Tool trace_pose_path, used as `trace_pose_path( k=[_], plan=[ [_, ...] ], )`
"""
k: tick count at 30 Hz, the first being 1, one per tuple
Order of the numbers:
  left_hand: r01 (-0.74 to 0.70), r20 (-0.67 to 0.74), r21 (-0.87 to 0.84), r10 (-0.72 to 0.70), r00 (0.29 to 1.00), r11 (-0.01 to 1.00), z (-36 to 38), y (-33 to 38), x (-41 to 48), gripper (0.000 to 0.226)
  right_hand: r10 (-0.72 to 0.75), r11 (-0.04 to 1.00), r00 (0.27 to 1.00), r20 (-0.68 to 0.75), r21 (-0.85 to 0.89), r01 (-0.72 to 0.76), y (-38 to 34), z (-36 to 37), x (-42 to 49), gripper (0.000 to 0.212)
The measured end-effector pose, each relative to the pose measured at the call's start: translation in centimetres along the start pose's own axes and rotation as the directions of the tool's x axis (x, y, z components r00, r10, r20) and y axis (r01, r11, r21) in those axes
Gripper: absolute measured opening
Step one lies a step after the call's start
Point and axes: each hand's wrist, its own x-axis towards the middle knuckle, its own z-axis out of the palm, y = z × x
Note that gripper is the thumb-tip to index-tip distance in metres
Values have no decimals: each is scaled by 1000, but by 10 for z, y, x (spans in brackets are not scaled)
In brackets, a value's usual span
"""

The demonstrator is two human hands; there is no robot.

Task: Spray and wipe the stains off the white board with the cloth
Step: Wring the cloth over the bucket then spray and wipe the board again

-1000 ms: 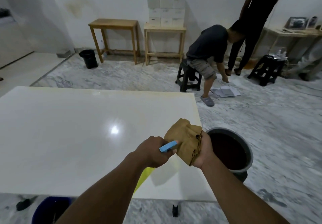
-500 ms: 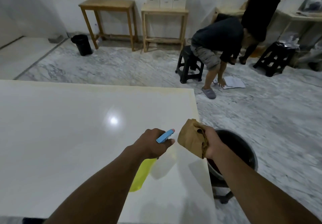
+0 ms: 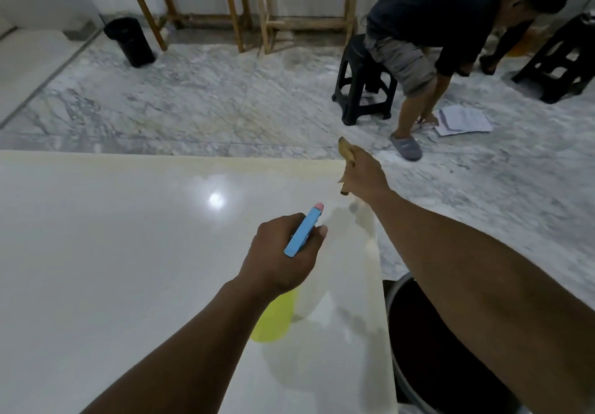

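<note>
The white board (image 3: pixel 112 252) lies flat and fills the lower left, with a yellowish tint along its far edge. My left hand (image 3: pixel 280 256) holds a spray bottle (image 3: pixel 273 320) above the board; its yellow body hangs below my fist and its blue nozzle head with a pink tip points away toward the far right corner. My right hand (image 3: pixel 363 175) is stretched out over the board's far right corner, closed around a brown cloth (image 3: pixel 346 152) that pokes out past the fingers. Most of the cloth is hidden by the hand.
A dark bucket (image 3: pixel 428 349) stands on the marble floor beside the board's right edge, under my right forearm. A person bends from a black stool (image 3: pixel 360 85) toward papers (image 3: pixel 463 120) on the floor. A black bin (image 3: pixel 128 40) and wooden table legs (image 3: pixel 231 8) stand by the far wall.
My right hand has moved the cloth away from the bottle, forward to the board's far right corner. My view has tilted down and closer to the board. The left hand still holds the bottle.
</note>
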Motion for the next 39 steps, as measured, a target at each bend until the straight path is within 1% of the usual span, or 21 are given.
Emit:
trace_pose_path(
  k=[1, 2, 3, 4, 6, 7, 14, 19, 27, 31, 36, 39],
  plan=[
    [0, -14, 1, 0, 1000, 1000, 3, -3, 6, 40, -21, 986, 999, 34, -167, 26, 13, 16, 12, 49],
    [1, -22, -1, -1, 1000, 1000, 4, -6, 11, 40, -24, 943, 997, 73, -329, 47, 27, 30, 20, 55],
    [3, -26, -4, -3, 1000, 1000, 6, -9, 16, 40, -25, 905, 996, 87, -420, 59, 39, 44, 23, 60],
    [6, -27, -6, -6, 1000, 1000, 7, -11, 19, 40, -55, 883, 997, 62, -462, 77, 49, 54, 21, 64],
    [17, -29, -5, -17, 999, 1000, 6, -14, 24, 38, -132, 870, 991, -21, -482, 105, 57, 64, 16, 65],
    [18, -34, 0, -18, 999, 1000, 6, -16, 26, 37, -149, 871, 988, -34, -478, 115, 58, 65, 15, 64],
    [11, -19, -22, -11, 1000, 1000, 13, -9, 14, 35, -177, 860, 983, -53, -494, 129, 61, 67, 6, 65],
    [5, 10, -22, -5, 1000, 1000, 14, -8, -14, 35, -174, 864, 983, -63, -489, 122, 69, 72, -44, 66],
    [-23, 50, -21, 24, 998, 1000, 13, -10, -100, 32, -158, 875, 984, -77, -473, 104, 89, 83, -194, 63],
    [4, 75, -19, -2, 997, 1000, 10, -17, -169, 36, -149, 868, 986, -78, -488, 93, 99, 90, -288, 63],
    [41, 106, -33, -37, 994, 999, 10, -29, -240, 33, -134, 873, 988, -77, -481, 81, 108, 99, -395, 64],
    [32, 123, -27, -28, 992, 999, 14, -39, -284, 34, -110, 870, 990, -83, -491, 56, 115, 108, -456, 65]
  ],
)
